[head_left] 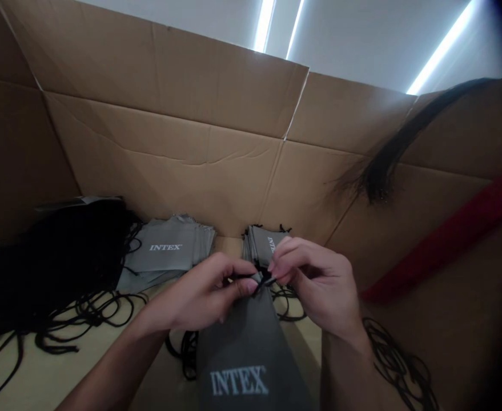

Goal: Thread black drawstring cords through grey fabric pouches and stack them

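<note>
A grey drawstring bag (246, 342) with white INTEX lettering hangs in front of me, its narrow top between my hands. My left hand (216, 291) pinches the bag's top corner between thumb and fingers. Close beside it, my right hand (314, 279) is closed on a black cord (270, 281) at that same corner. Fingers partly hide where the cord meets the fabric. Behind my hands, a small stack of grey bags (259, 240) with black cord ends lies against the cardboard.
Cardboard walls (169, 131) rise at the back and sides. On the left are a pile of black cords (62, 257) and a stack of grey INTEX pieces (160, 245). Loose cords (398, 359) lie at right, below a red strip (443, 240). Dark hair (383, 165) hangs at upper right.
</note>
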A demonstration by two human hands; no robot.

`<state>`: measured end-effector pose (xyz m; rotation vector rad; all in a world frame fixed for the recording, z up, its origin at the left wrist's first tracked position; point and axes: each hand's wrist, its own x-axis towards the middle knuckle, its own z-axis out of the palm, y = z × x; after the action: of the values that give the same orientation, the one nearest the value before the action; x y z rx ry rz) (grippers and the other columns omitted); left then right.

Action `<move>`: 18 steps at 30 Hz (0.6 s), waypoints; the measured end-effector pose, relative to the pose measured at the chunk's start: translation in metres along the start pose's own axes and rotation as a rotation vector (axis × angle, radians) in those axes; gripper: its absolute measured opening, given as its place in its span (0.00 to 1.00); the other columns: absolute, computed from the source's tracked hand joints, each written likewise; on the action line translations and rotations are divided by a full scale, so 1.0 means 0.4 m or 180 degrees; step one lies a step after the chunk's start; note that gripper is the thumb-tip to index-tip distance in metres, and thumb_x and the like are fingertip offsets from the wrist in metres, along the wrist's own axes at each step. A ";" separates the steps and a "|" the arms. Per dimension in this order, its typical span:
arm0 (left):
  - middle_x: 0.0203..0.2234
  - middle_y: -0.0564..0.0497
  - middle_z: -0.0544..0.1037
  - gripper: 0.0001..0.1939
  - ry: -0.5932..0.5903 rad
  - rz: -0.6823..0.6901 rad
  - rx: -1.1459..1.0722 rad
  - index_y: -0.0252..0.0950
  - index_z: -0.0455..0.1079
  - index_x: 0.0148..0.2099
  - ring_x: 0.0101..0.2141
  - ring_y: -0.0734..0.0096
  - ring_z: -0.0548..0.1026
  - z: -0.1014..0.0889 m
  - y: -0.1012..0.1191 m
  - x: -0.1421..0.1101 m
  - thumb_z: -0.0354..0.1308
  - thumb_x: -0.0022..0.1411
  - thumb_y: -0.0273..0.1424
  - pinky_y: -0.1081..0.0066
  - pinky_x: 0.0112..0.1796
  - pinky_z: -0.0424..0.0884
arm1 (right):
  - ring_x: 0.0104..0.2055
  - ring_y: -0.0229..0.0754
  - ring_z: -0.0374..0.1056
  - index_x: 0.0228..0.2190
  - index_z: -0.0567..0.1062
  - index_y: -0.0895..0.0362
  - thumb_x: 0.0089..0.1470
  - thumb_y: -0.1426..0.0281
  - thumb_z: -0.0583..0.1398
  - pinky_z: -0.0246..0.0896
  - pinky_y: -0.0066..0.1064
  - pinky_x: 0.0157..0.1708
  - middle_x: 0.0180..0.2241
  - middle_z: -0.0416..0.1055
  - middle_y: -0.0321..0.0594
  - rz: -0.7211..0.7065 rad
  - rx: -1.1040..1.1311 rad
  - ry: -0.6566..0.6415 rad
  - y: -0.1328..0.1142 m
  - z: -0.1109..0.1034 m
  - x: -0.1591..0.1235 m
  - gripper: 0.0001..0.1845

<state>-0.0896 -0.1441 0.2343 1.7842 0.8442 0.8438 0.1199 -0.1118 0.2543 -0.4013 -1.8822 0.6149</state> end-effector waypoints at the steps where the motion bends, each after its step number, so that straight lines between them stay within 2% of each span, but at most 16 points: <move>1: 0.20 0.59 0.62 0.14 -0.0028 -0.0017 -0.0060 0.34 0.72 0.40 0.20 0.76 0.61 -0.002 0.000 0.000 0.52 0.74 0.37 0.76 0.21 0.57 | 0.31 0.40 0.73 0.27 0.80 0.52 0.62 0.78 0.64 0.67 0.31 0.30 0.27 0.76 0.35 0.0011 0.0004 -0.0034 -0.002 -0.002 0.001 0.13; 3: 0.21 0.58 0.61 0.14 0.0159 0.0149 -0.0003 0.34 0.71 0.36 0.21 0.77 0.58 -0.006 0.001 0.003 0.53 0.73 0.36 0.76 0.21 0.55 | 0.33 0.39 0.74 0.31 0.82 0.52 0.61 0.77 0.65 0.68 0.30 0.32 0.30 0.78 0.35 0.0088 -0.0222 -0.0100 -0.005 -0.010 0.000 0.10; 6: 0.22 0.57 0.61 0.17 0.0737 0.0457 0.0205 0.34 0.68 0.31 0.24 0.76 0.56 -0.008 0.004 0.011 0.54 0.73 0.36 0.75 0.23 0.53 | 0.36 0.38 0.75 0.39 0.84 0.51 0.63 0.76 0.63 0.68 0.29 0.35 0.36 0.81 0.35 0.0217 -0.0940 -0.0087 -0.005 -0.032 -0.008 0.10; 9: 0.23 0.56 0.62 0.18 0.1314 0.0549 0.0407 0.35 0.66 0.30 0.26 0.74 0.58 -0.003 0.004 0.015 0.55 0.73 0.36 0.74 0.26 0.55 | 0.38 0.37 0.75 0.36 0.83 0.51 0.65 0.75 0.62 0.68 0.29 0.38 0.36 0.81 0.34 0.0242 -0.1581 0.0115 -0.001 -0.048 -0.018 0.10; 11: 0.23 0.56 0.62 0.18 0.1586 0.0576 0.0550 0.35 0.65 0.29 0.27 0.74 0.59 0.003 0.001 0.017 0.55 0.73 0.36 0.73 0.27 0.55 | 0.37 0.38 0.75 0.36 0.81 0.51 0.65 0.73 0.64 0.67 0.29 0.37 0.35 0.80 0.33 0.0325 -0.1723 0.0344 -0.001 -0.047 -0.023 0.06; 14: 0.23 0.56 0.61 0.18 0.1698 0.0555 0.0591 0.36 0.64 0.29 0.27 0.74 0.58 0.011 -0.004 0.021 0.54 0.74 0.35 0.72 0.27 0.55 | 0.34 0.37 0.75 0.38 0.80 0.50 0.65 0.69 0.65 0.67 0.28 0.33 0.34 0.79 0.32 0.0443 -0.1479 0.0813 -0.014 -0.028 -0.028 0.02; 18: 0.23 0.56 0.61 0.18 0.1579 0.0524 0.0282 0.36 0.64 0.29 0.26 0.75 0.58 0.014 -0.002 0.022 0.54 0.73 0.35 0.73 0.26 0.55 | 0.35 0.39 0.79 0.38 0.80 0.51 0.65 0.69 0.66 0.72 0.27 0.32 0.33 0.80 0.35 0.0311 -0.0987 0.1226 -0.040 0.011 -0.030 0.01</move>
<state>-0.0804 -0.1393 0.2335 1.7626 1.0702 1.4121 0.1206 -0.1323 0.2535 -0.7607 -1.5917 0.2802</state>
